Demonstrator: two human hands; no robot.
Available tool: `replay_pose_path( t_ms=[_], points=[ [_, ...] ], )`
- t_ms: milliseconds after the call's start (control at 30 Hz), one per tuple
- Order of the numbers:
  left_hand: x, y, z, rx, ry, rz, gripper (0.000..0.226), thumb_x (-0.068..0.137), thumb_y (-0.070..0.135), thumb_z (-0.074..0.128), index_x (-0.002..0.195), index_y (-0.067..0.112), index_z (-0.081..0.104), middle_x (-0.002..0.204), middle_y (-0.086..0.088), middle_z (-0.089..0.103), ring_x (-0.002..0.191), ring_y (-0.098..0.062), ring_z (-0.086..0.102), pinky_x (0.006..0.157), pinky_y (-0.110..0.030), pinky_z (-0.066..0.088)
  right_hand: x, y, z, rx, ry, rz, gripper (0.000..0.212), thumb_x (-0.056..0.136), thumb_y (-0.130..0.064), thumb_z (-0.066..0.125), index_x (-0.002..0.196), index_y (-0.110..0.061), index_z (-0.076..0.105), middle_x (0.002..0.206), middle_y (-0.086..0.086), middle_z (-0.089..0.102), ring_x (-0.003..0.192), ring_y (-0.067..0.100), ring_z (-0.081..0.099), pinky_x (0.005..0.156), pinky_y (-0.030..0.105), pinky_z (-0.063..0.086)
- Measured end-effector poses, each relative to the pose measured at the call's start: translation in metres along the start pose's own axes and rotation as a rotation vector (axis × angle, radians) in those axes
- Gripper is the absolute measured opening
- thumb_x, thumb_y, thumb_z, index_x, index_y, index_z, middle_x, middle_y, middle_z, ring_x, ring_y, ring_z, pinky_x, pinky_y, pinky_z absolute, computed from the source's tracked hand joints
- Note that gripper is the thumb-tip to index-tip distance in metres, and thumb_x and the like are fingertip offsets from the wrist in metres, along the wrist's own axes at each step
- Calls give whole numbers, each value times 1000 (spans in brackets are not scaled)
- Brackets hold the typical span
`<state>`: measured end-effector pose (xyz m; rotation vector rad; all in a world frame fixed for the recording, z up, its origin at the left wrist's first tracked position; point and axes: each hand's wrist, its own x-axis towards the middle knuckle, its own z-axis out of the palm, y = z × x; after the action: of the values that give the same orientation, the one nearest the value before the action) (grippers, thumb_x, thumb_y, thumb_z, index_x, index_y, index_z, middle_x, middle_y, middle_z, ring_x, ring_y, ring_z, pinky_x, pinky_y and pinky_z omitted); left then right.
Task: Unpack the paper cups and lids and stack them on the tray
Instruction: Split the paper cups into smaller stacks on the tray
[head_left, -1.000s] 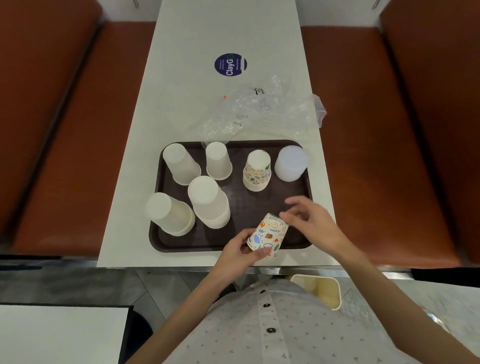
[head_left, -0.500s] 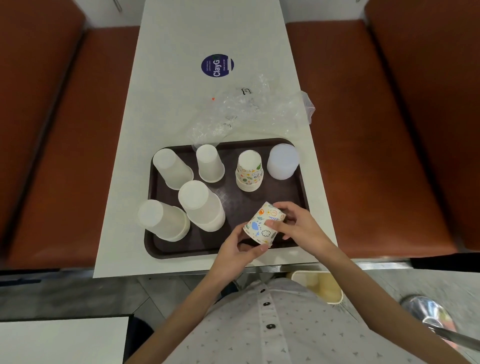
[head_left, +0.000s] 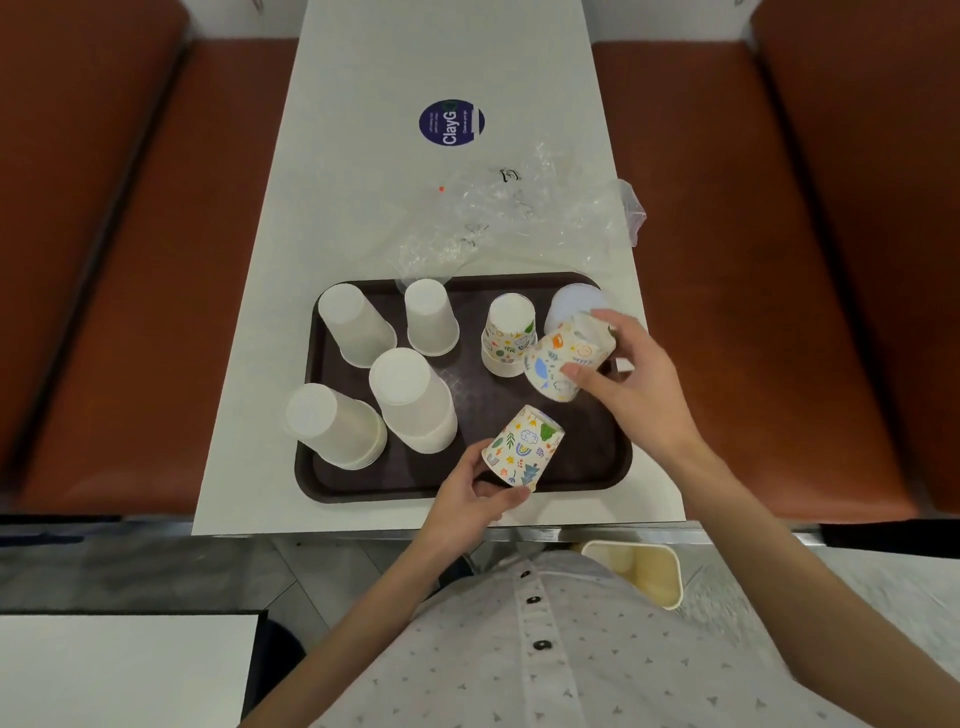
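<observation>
The left hand (head_left: 470, 493) is gripping one printed paper cup (head_left: 522, 448) above the tray (head_left: 587, 467); the right hand (head_left: 631, 379) is grasping another printed cup (head_left: 563, 364) beside the printed stack (head_left: 508, 332).

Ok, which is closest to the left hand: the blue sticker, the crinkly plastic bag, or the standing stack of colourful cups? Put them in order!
In the head view, from the left hand:
1. standing stack of colourful cups, on the tray, just beyond the hand.
2. crinkly plastic bag, on the table behind the tray.
3. blue sticker, farthest up the table.
</observation>
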<state>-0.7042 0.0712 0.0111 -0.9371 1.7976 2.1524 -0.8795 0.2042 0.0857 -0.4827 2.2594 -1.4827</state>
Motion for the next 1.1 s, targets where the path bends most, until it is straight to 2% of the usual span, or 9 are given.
replay_pose_path(
  t_ms=[100,300,400,533,767,900,1033,1100],
  points=[
    [0,0,-1,-2,0,6,56,82,13,77,122,36,44,125,10,62,92,-22,68,70,-24,55,17,-22,2,-93,16,-148,60,83,-16,77,135,-21,48,126,-11,56,110,-9,54,75,9,51],
    [-4,-3,-1,-46,9,6,55,82,13,77,119,37,45,125,8,62,94,-22,69,69,-22,54,56,-31,23,-350,-38,-307,66,81,-24,79,138,-24,45,139,-4,51,124,14,46,98,30,45],
    [-8,-6,-3,-46,16,12,55,82,13,77,121,37,46,126,9,62,93,-16,70,71,-22,53,65,-23,38,-474,-134,-349,68,80,-20,79,139,-21,44,140,2,51,126,21,45,101,34,41],
    [-13,-9,-6,-72,24,12,53,83,9,75,120,35,47,126,8,63,92,-8,70,70,-20,53,74,-12,49,-597,-172,-353,66,80,-18,77,137,-18,45,132,8,54,123,28,47,97,45,47],
    [-16,-12,-7,-60,49,6,53,83,11,76,117,37,46,120,13,63,87,-4,70,65,-19,52,94,-8,54,-670,-178,-360,66,84,-19,74,142,-12,42,136,13,53,123,32,46,99,44,44],
    [-16,-12,-4,-59,39,7,52,83,11,76,116,37,46,118,15,62,85,-2,70,64,-17,51,98,-6,57,-683,-210,-310,69,86,-19,72,145,-14,38,131,15,56,121,33,49,96,47,47],
    [-14,-11,-3,-61,24,9,52,83,13,76,118,38,47,122,12,63,86,-7,70,66,-19,51,89,-18,49,-619,-187,-304,76,86,-24,73,150,-16,33,145,11,48,131,28,45,104,38,40],
    [-12,-10,-3,-63,19,3,54,83,13,76,121,36,46,124,10,62,88,-10,69,67,-20,51,77,-24,40,-533,-131,-314,71,87,-25,72,148,-18,36,144,6,50,128,21,49,103,33,40]
  ],
)
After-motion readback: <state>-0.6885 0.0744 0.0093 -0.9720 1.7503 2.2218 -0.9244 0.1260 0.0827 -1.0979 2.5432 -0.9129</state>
